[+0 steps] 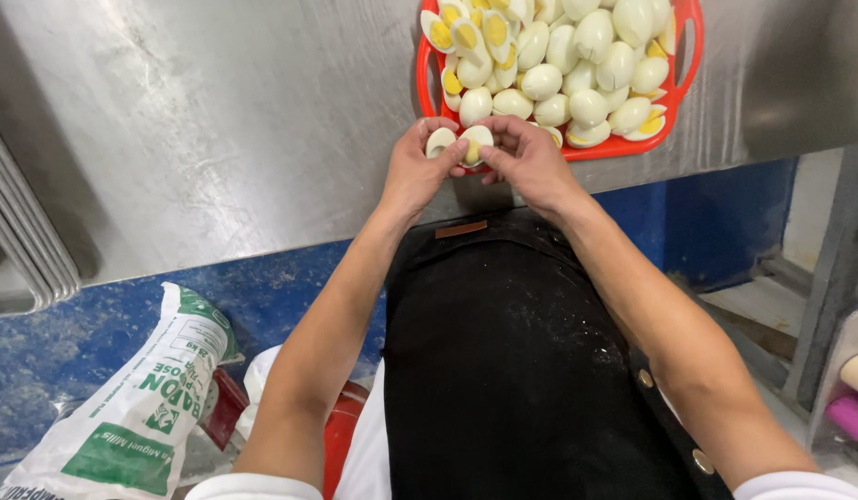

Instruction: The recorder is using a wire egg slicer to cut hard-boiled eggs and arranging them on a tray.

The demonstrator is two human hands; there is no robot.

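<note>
Boiled egg halves (458,143) apart, yolks showing.

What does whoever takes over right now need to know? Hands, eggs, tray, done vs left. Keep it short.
Left hand: grip on one boiled egg half, cut face towards the camera.
Right hand: grip on the other egg half, yolk showing; the two halves sit side by side, just in front of the tray's near edge.
Red plastic tray: on the steel counter, piled with boiled eggs. Halves with yolk showing lie mostly at its left end and near right corner; the rest show only white, so I cannot tell whether they are cut.
Done: some eggs halved.
Left: the two halves in hand are not yet on the tray.
</note>
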